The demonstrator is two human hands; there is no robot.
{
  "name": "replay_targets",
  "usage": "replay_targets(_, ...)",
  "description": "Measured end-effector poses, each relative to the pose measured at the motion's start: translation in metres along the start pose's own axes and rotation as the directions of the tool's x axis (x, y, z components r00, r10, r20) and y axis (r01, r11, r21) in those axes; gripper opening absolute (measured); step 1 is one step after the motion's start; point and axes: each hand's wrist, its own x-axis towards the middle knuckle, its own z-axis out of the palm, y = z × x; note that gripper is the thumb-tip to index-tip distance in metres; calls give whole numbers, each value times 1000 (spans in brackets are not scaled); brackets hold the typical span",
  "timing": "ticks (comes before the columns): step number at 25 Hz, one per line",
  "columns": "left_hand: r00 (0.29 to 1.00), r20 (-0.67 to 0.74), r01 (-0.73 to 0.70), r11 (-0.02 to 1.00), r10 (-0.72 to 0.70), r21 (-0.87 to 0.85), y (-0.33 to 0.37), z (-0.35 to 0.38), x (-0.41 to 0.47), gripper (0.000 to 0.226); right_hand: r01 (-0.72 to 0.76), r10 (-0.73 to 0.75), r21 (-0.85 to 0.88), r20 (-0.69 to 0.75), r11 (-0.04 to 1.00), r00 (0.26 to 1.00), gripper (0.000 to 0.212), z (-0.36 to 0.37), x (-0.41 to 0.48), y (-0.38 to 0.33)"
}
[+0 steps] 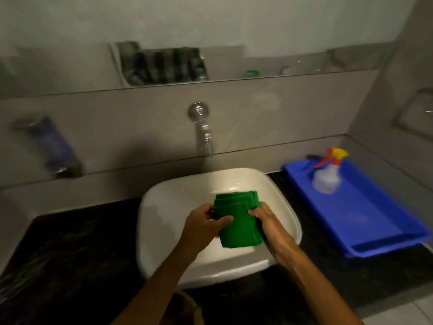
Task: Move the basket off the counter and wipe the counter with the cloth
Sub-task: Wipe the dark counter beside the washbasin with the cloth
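A folded green cloth [236,219] is held over the white basin [164,207] by both hands. My left hand [203,227] grips its left edge, thumb on top. My right hand [269,224] grips its right edge. The blue plastic basket [365,219], a shallow tray-like tub, rests on the dark counter [70,254] to the right of the basin. A clear spray bottle [328,177] with a red and yellow trigger stands inside the basket at its far end.
A chrome spout [203,132] juts from the tiled wall above the basin. A dark purple dispenser [51,146] hangs on the wall at left. A mirror ledge runs along the wall higher up. The frame is motion-blurred.
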Motion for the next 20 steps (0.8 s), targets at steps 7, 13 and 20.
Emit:
replay_targets(7, 905, -399, 119, 989, -145, -88, -114, -222, -95, 33, 248, -106, -310, 410, 918, 906, 48, 252, -29, 39)
replay_targets(13, 778, -612, 335, 918, -143, 212, -213, -275, -147, 60, 472, 16, -760, 534, 447, 845, 67, 356, 8, 113)
replay_targets(20, 813, -583, 504, 522, -17, 688, -319, -316, -209, 69, 798, -5, -569, 815, -199, 579, 63, 355, 34, 200)
